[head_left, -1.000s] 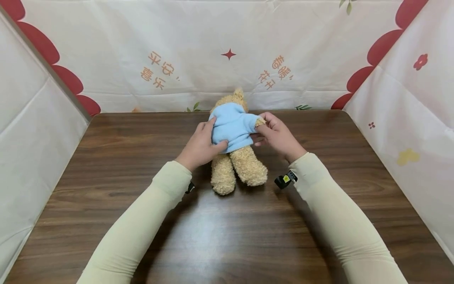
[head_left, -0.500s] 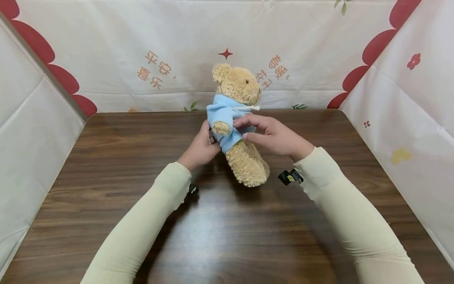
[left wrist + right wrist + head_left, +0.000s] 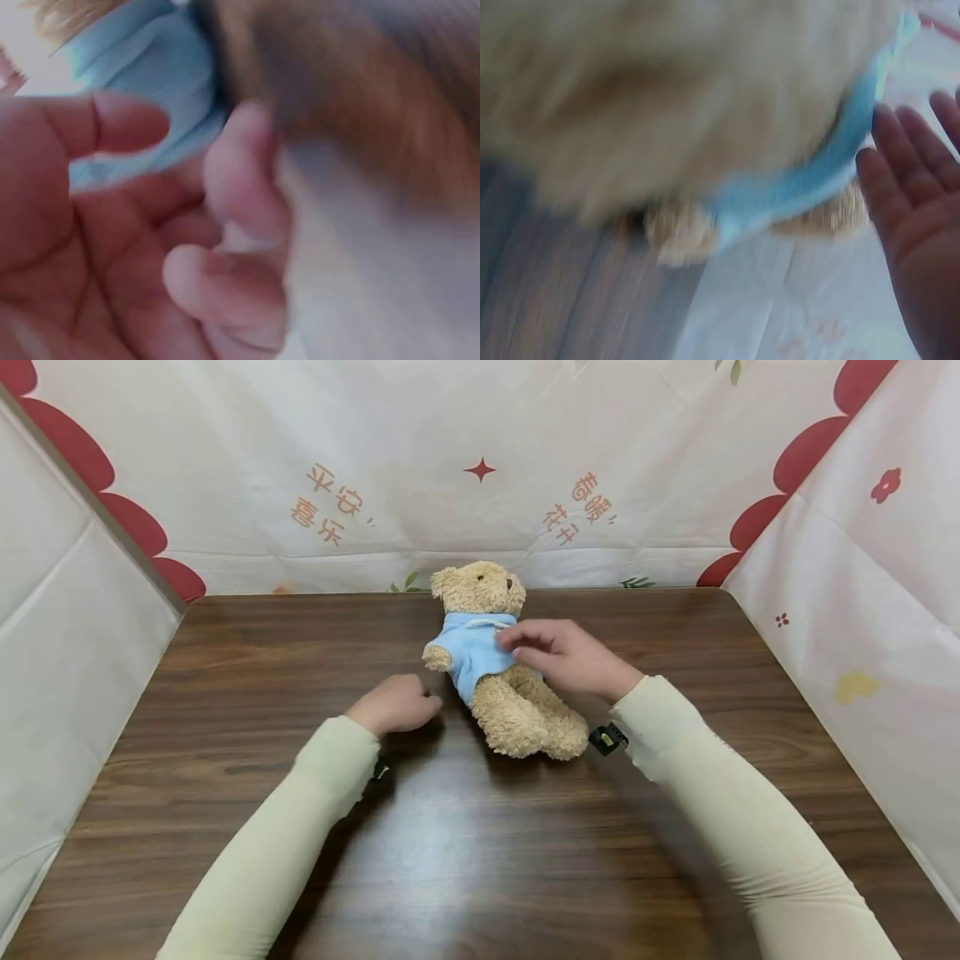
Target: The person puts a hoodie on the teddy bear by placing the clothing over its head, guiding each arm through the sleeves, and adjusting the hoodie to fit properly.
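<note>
A tan plush teddy bear (image 3: 510, 718) in a light blue hoodie (image 3: 468, 647) rests near the table's far edge, its front showing and its snout turned rightward. My left hand (image 3: 397, 703) is off the bear, a short way to its left, with loosely curled fingers and nothing in them. In the left wrist view, the blue cloth (image 3: 150, 67) shows beyond the thumb. My right hand (image 3: 573, 656) is at the bear's chest, its fingers relaxed; whether they touch the hoodie is hard to tell. The right wrist view has its fingers (image 3: 892, 172) extended beside the bear's blurred fur (image 3: 682, 97).
A dark wood-grain table (image 3: 262, 693) lies under the bear. White printed cloth (image 3: 420, 435) stands behind it, with more cloth at the left and right sides. Small black devices (image 3: 607, 739) are strapped at the wrists.
The bear was face down, then was raised and turned over; now it rests lower with its front showing. My left hand has let go and moved left. My right hand released the paw earlier.
</note>
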Tool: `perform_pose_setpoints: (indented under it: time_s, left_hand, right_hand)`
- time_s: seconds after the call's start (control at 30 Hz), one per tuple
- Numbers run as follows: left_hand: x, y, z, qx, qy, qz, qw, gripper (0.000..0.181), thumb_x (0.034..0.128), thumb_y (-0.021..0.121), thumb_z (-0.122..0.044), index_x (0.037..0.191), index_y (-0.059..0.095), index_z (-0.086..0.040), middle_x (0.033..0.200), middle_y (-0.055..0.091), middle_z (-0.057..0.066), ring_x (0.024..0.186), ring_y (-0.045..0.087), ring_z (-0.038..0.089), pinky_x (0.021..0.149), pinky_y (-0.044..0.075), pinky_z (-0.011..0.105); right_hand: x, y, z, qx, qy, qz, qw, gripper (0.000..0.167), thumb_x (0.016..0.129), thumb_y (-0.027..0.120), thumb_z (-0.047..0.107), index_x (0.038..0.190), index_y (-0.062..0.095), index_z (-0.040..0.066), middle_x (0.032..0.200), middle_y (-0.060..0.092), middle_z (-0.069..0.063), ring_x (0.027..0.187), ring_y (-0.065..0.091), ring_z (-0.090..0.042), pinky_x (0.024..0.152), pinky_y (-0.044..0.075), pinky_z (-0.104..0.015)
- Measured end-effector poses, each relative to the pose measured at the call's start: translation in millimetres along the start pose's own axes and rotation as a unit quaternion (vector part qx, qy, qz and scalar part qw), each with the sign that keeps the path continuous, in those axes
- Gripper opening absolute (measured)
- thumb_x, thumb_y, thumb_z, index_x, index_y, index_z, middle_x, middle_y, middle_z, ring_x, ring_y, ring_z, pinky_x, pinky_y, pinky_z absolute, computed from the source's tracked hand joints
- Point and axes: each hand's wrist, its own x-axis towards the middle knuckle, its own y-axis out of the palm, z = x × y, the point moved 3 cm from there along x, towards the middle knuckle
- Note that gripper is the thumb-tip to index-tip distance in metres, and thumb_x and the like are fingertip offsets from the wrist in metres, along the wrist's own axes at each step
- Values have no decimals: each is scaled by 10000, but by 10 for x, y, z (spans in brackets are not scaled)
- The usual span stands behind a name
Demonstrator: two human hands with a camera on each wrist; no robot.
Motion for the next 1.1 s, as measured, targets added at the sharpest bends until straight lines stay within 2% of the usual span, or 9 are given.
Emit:
perform_pose_setpoints:
  time_s: [0.1,0.17,0.27,0.33,0.43,0.6,0.73,0.9,1.1]
  left_hand:
    - [-230,-144,-36,-140,234,83,9996,365,989,433,-302,777,643,-93,747,598,57,698,565,207,744,458,376]
    - [-318,-241,-183,-329,836,-381,9952,334,973,481,-261,659,515,-152,611,441,-20,575,421,143,644,389,328]
    - [-363,-335,-494,-339,1999,-1411,9690,262,937,581,-194,680,539,-163,643,459,-27,595,408,124,617,383,312]
    - [-319,-325,-666,-57,2427,-1818,9529,121,936,614,-205,838,658,-149,802,570,-8,693,497,131,680,436,320]
    - [-210,-247,-763,369,2267,-1751,9574,283,958,625,-287,1149,673,-84,1087,601,75,898,573,192,817,479,368]
    - [-100,-107,-602,751,1524,-1588,9726,520,936,669,-311,1378,548,-65,1215,546,120,1014,563,241,852,480,405]
    - [-96,-40,-435,631,1599,-1926,9661,477,909,710,-245,1325,583,-50,1129,538,104,893,542,219,763,475,372]
    - [-126,12,-329,587,1788,-2244,9562,299,904,721,-155,1177,671,-45,1104,547,93,933,553,235,800,479,374]
    - [-176,120,-285,787,1857,-2619,9438,109,942,659,-75,1033,719,-68,1069,549,79,792,603,194,641,514,328]
  right_hand:
    - [-63,-162,-222,-191,620,-555,9963,243,1010,570,190,1236,656,170,1172,663,-16,898,621,-274,743,506,-396]
    - [-120,-225,-403,-305,1075,-575,9921,248,1009,567,205,1246,631,170,1158,655,-43,948,619,-271,777,499,-415]
    - [-170,-188,-634,-481,1427,-200,9884,285,1009,570,207,1281,588,123,1223,609,-90,1082,589,-243,874,484,-440]
    - [-169,-123,-700,-594,1389,7,9885,290,1006,584,195,1277,589,91,1224,585,-109,1089,579,-249,889,481,-448]
    - [-127,-29,-649,-840,1037,21,9911,241,998,603,180,1216,625,82,1182,558,-102,1017,568,-241,845,475,-438]
    - [-40,83,-357,-1411,436,-227,9888,88,988,611,151,1041,671,114,1028,573,-41,849,530,-194,746,443,-389]
    - [-16,180,-135,-1976,118,-480,9790,84,976,622,157,1016,680,111,973,572,-23,807,523,-177,723,435,-360]
    - [-32,317,-12,-2378,61,-532,9698,183,963,641,168,1120,665,77,1102,511,-79,781,523,-189,690,445,-348]
    - [-4,410,10,-2565,98,-581,9647,92,954,598,102,983,681,75,1042,485,-108,795,503,-222,692,431,-359]
